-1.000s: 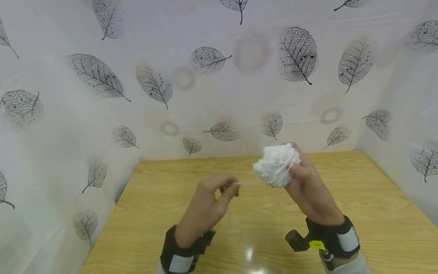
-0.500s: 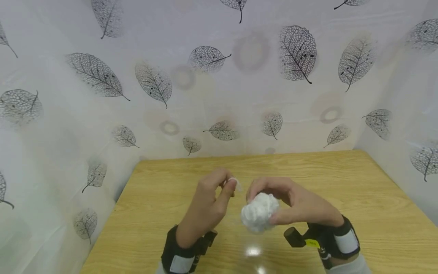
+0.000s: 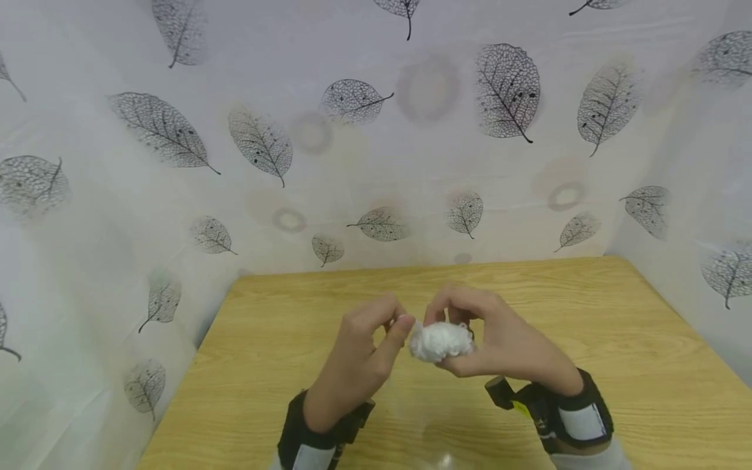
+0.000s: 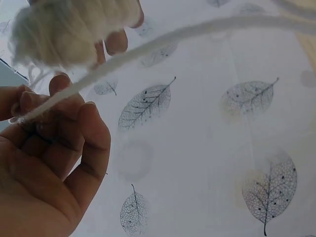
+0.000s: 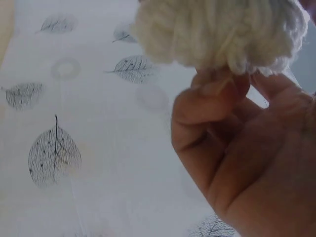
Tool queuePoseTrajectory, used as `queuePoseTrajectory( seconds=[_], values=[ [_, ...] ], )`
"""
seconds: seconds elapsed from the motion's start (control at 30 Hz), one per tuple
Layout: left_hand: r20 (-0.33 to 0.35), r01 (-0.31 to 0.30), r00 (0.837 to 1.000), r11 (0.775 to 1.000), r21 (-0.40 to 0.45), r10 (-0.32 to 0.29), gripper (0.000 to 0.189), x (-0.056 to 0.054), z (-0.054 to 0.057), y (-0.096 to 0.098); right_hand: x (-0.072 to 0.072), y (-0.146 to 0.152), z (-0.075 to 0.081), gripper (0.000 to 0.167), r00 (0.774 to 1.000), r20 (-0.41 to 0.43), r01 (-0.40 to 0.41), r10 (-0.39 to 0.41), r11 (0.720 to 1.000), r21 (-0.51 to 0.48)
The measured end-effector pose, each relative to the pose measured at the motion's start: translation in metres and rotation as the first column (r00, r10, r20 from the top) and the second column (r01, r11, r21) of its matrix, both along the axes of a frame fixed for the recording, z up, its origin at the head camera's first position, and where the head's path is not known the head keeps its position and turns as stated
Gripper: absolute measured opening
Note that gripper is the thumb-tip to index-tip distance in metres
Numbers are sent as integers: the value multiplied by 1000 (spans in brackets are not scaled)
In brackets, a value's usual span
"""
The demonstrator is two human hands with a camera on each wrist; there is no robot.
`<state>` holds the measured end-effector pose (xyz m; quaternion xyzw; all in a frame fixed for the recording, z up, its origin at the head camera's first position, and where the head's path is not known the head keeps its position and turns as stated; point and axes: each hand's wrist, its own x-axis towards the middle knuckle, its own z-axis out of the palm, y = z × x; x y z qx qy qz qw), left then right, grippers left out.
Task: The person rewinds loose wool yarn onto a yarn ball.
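Observation:
A fluffy white ball of yarn (image 3: 442,342) is held above the table in my right hand (image 3: 499,333), thumb below and fingers above in the head view. Its looped strands show closely in the right wrist view, where the yarn ball (image 5: 222,34) sits at the fingertips. My left hand (image 3: 358,356) is just left of the ball and pinches a strand of white yarn between thumb and forefinger. In the left wrist view that yarn strand (image 4: 148,47) runs from the pinching fingers up and across to the right, in front of the ball (image 4: 69,32).
Below the hands lies a light wood-grain table (image 3: 282,313). A pale sheet (image 3: 376,163) printed with dark leaves hangs behind it and along both sides. Each wrist wears a black strap (image 3: 581,411) with a small camera.
My right hand has brought the yarn ball down from the upper right, turned it, and moved it close beside my left hand. The left hand keeps its pinch and has barely moved.

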<state>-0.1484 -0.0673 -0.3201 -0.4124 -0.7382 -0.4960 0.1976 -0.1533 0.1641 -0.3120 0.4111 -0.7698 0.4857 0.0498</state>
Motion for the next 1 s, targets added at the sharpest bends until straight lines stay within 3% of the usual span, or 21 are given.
queuePoseTrajectory(
  seconds=[0.3, 0.5, 0.7, 0.9, 1.0],
  values=[
    [12, -6, 1000, 999, 38, 5, 23, 2, 2, 0, -1, -6, -2, 58, 974, -83, 209, -212, 977, -40],
    [43, -45, 998, 998, 40, 43, 17, 3, 3, -2, -2, -7, -4, 49, 958, -117, 258, -261, 965, -47],
    [49, -96, 995, 990, 108, 91, 10, 0, 3, -2, -3, -7, -2, 47, 940, -152, 296, -306, 951, -87],
    [32, -106, 994, 980, 168, 102, 12, -1, 3, -2, -4, -7, -2, 46, 901, -185, 366, -392, 917, -159],
    [36, -114, 993, 977, 182, 109, 16, -1, 4, -3, -4, -7, -1, 46, 893, -159, 384, -421, 896, -222]
  ],
)
